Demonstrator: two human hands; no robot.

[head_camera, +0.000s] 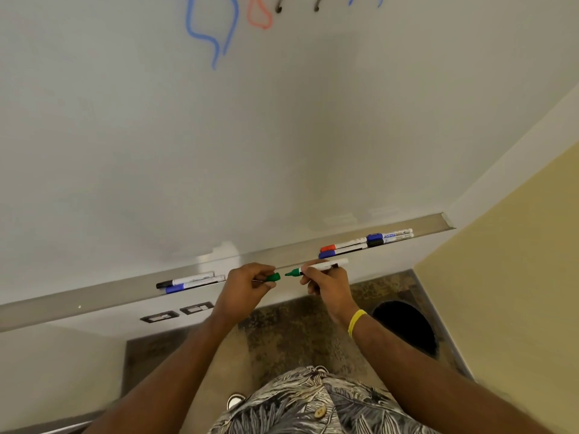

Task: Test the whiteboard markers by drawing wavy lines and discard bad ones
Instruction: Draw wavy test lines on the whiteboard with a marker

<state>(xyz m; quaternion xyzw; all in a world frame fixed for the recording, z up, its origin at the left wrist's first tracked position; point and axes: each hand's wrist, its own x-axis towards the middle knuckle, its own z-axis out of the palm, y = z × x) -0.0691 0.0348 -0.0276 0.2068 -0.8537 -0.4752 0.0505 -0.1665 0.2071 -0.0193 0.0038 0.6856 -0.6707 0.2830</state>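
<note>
The left hand [247, 285] pinches a green cap [273, 277]; the right hand [326, 285] grips the uncapped white marker [322, 265], tip just apart from the cap, before the smooth metal tray [94, 300] holding capped markers [188, 281]. Round dark bin [404, 327] on the floor at right.

Green marker [322, 266] in R hand [326, 285], its cap [273, 277] in L hand [242, 288], just apart.

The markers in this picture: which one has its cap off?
The green marker in the right hand: its green tip is bare, and the left hand holds its cap. The other markers lying on the tray all wear their caps.
</note>
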